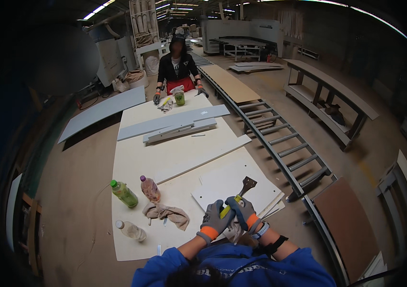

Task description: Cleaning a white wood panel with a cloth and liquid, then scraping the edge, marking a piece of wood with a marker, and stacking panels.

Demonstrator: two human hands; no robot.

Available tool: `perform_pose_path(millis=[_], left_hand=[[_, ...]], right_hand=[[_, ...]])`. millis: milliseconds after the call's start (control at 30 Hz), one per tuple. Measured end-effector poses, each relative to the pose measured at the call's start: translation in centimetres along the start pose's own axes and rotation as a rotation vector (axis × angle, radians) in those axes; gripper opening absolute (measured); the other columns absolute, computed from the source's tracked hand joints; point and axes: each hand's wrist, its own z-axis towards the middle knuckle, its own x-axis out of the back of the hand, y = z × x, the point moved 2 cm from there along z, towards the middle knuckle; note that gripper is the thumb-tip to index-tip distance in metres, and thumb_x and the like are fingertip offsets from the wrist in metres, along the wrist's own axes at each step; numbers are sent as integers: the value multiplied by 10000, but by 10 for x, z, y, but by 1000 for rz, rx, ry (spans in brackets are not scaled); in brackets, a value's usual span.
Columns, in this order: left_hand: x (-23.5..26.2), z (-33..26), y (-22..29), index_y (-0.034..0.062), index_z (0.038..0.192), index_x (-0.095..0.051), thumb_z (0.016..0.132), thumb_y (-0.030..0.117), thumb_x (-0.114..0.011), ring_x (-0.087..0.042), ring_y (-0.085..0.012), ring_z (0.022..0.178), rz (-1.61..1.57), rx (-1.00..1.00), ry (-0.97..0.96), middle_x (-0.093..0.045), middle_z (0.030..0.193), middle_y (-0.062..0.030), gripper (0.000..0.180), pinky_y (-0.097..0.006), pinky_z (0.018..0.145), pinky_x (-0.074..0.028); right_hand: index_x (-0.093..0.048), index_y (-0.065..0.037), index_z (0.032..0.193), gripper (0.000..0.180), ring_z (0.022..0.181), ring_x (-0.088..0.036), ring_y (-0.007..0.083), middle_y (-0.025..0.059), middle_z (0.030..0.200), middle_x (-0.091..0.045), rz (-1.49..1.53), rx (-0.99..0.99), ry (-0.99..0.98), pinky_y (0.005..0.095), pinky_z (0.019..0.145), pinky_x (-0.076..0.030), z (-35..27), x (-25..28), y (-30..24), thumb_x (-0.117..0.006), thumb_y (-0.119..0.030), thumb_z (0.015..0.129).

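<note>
Close to my body, over the near right part of the table, both my gloved hands are closed around a scraper (225, 211) with a yellow handle. Its broad dark blade (248, 183) points up and away from me. My left hand (215, 218) is at the handle's lower end. Higher up, nearer the blade, my right hand (242, 210) wraps the handle. A pale crumpled cloth (233, 232) hangs under and between the hands; which hand grips it is hidden. White panels (215, 193) with small dark holes lie just beyond.
Bottles (125, 195) and a beige rag (170, 215) stand and lie left on the pale table (184, 239). Grey boards (174, 123) and a long strip (206, 159) lie farther off. A co-worker (178, 69) stands at the far end. A roller conveyor (280, 138) runs along the right.
</note>
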Motion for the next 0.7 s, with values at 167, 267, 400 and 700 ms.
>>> perform_pose_path(millis=[167,267,400,700], left_hand=[[-8,-2,1,28,895,-563,816,365,-654,-529,-373,847,-51,-168,71,-581,864,-190,357,-466,716,-413],[-13,-1,-8,20,774,-539,838,359,-634,-519,-357,668,-15,-115,57,-553,706,-189,358,-447,592,-383],[-23,-8,-17,33,842,-601,868,353,-601,-565,-321,641,-55,-60,-84,-595,695,-164,321,-406,602,-429],[-78,-35,-24,73,976,-610,817,253,-665,-622,-379,862,-179,-21,-327,-636,913,-215,246,-469,721,-493]], right_hand=[[-640,6,1001,336,837,-611,126,58,908,-660,10,7,13,258,775,-494,-6,2,-9,-609,-312,898],[-644,2,985,334,827,-612,133,69,899,-658,-30,-24,69,266,751,-492,-2,12,-4,-596,-316,897],[-636,7,982,307,850,-638,164,86,898,-660,-75,53,152,284,750,-509,2,40,17,-577,-283,902],[-598,22,949,206,792,-675,217,107,829,-659,283,-175,195,312,680,-559,-31,64,33,-695,-122,839]])
